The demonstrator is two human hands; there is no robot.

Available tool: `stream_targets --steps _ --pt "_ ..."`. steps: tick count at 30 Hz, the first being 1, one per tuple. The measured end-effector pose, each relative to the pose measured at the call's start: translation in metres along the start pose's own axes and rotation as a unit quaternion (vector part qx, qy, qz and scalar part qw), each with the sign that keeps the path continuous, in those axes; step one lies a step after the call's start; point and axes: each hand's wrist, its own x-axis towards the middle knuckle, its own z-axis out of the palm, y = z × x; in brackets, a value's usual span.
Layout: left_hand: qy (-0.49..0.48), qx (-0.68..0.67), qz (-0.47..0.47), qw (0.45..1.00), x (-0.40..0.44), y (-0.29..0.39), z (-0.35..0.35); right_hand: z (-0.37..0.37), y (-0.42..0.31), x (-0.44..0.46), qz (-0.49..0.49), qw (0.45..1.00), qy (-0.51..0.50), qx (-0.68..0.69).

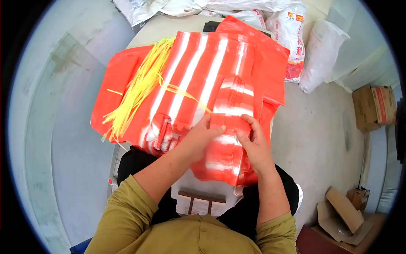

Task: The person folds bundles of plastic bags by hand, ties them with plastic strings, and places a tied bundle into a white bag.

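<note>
A folded stack of red-and-white striped plastic bags (pixel 230 99) lies over larger striped red sheets (pixel 179 76). On the left edge of the stack is my left hand (pixel 203 135), its thumb on top and its other fingers mostly hidden; a yellow strand runs to it. My right hand (pixel 255 144) pinches the stack's right edge between thumb and fingers. The bundle of yellow plastic strips (pixel 141 91) rests on the red plastic at the left. A small rolled red-and-white piece (pixel 163 133) lies near the front edge of the sheets.
White printed sacks (pixel 287 38) stand behind the work surface, with a white plastic bag (pixel 323 53) beside them. Cardboard boxes (pixel 374 106) are at the far right. Opened cardboard (pixel 344 213) sits at the lower right. My knees are under the front edge.
</note>
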Motion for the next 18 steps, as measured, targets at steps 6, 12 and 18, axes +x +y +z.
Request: stream_targets --steps 6,12,18 --pt "0.016 -0.003 0.029 0.999 0.002 0.005 0.009 -0.025 -0.008 -0.002 0.014 0.993 0.045 -0.109" --pt "0.022 0.089 0.13 0.987 0.014 -0.004 0.004 -0.057 -0.009 -0.006 -0.071 0.896 0.041 -0.436" --pt "0.013 0.059 0.132 0.989 0.015 0.001 0.004 -0.063 -0.036 -0.011 0.032 0.896 0.07 -0.436"
